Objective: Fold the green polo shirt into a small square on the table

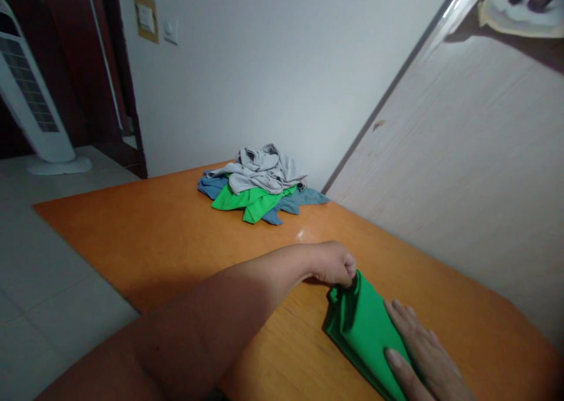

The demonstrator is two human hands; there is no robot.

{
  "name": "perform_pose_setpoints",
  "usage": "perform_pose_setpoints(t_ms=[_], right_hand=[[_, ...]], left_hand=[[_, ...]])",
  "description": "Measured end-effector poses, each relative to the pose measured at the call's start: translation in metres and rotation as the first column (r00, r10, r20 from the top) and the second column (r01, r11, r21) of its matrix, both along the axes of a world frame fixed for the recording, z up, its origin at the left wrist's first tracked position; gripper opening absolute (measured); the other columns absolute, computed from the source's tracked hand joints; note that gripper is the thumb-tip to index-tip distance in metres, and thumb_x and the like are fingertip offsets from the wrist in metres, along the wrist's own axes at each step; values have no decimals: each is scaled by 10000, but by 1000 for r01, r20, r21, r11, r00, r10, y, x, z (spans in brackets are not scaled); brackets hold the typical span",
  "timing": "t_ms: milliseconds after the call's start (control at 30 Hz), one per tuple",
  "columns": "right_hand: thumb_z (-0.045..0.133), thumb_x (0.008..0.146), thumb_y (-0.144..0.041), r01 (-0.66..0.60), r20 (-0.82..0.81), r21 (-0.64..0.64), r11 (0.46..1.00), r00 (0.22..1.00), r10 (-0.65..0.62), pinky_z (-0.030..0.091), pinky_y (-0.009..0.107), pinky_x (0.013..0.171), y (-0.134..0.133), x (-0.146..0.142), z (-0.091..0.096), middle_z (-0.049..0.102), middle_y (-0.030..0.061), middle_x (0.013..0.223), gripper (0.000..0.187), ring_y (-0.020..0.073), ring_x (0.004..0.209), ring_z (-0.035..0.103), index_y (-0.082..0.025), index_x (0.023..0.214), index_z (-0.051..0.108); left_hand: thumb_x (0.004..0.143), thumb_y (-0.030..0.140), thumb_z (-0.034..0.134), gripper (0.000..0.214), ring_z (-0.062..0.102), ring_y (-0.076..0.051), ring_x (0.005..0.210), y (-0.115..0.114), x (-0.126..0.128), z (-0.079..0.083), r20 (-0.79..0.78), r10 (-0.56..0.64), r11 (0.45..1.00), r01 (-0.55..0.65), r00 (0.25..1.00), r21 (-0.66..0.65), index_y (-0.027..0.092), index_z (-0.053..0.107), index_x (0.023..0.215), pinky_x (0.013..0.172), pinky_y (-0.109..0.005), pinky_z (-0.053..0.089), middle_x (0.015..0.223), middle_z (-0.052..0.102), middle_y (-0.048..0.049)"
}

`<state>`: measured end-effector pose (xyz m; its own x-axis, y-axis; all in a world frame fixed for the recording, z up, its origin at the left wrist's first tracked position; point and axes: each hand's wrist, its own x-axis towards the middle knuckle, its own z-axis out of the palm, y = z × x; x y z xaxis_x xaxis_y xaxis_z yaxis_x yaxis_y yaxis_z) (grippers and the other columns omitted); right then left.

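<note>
A folded green cloth lies on the orange wooden table near me. My left hand is closed, pinching the cloth's far corner. Flat on the cloth's near right part rests my right hand, fingers stretched out and together. Farther back on the table sits a heap of clothes: a grey garment on top, a green one under it, blue ones at the bottom.
A white wall stands behind the table, and a pale wood-grain panel runs along its right side. A white tower fan stands on the tiled floor at the left, beside a dark door.
</note>
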<state>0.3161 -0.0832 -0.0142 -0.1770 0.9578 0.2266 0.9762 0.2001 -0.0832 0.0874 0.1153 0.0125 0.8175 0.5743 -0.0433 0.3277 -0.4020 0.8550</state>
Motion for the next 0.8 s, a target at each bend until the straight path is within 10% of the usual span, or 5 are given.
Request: perform_pose_setpoints(t_ms=[167, 800], right_hand=[[422, 975, -487, 5, 7, -15, 1000, 1000, -5, 279, 642, 1138, 0, 0, -3, 274, 63, 1606, 663, 340, 1458, 261, -298, 1576, 213], [456, 952, -567, 71, -51, -19, 997, 996, -72, 273, 620, 1155, 0, -12, 4, 346, 72, 1573, 613, 340, 1443, 299, -275, 1491, 435]], left_hand=[[656, 234, 691, 149, 448, -78, 495, -4, 4, -3, 121, 66, 989, -49, 990, -142, 177, 684, 793, 454, -186, 322, 614, 557, 59], [632, 206, 648, 177, 513, -106, 550, -14, 18, -26, 65, 184, 971, -192, 981, 143, 185, 641, 807, 479, -180, 345, 681, 609, 25]])
